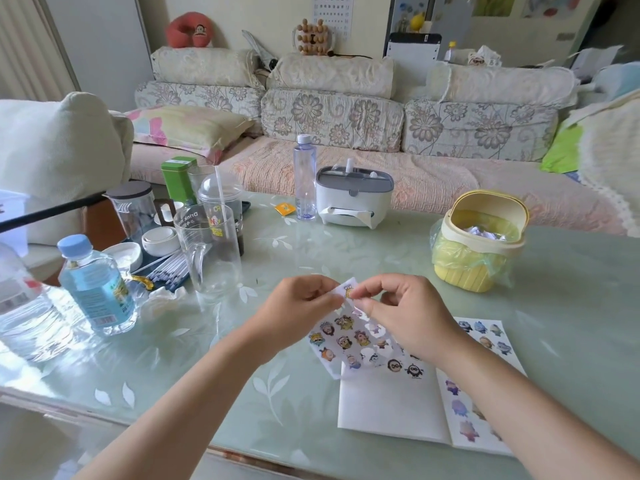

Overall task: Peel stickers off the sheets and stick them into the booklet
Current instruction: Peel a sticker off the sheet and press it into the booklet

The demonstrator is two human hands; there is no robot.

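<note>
Peeling step: the left hand [304,299] is pinching the top corner of the glossy white cartoon-sticker sheet [346,341], held just above the open white paper booklet [388,403] lying near right, while the right hand [398,306] is pinching a small yellow sticker [349,292] there. Next move is probably calling for lifting it free untorn, then pressing it onto the bare left page.
</note>
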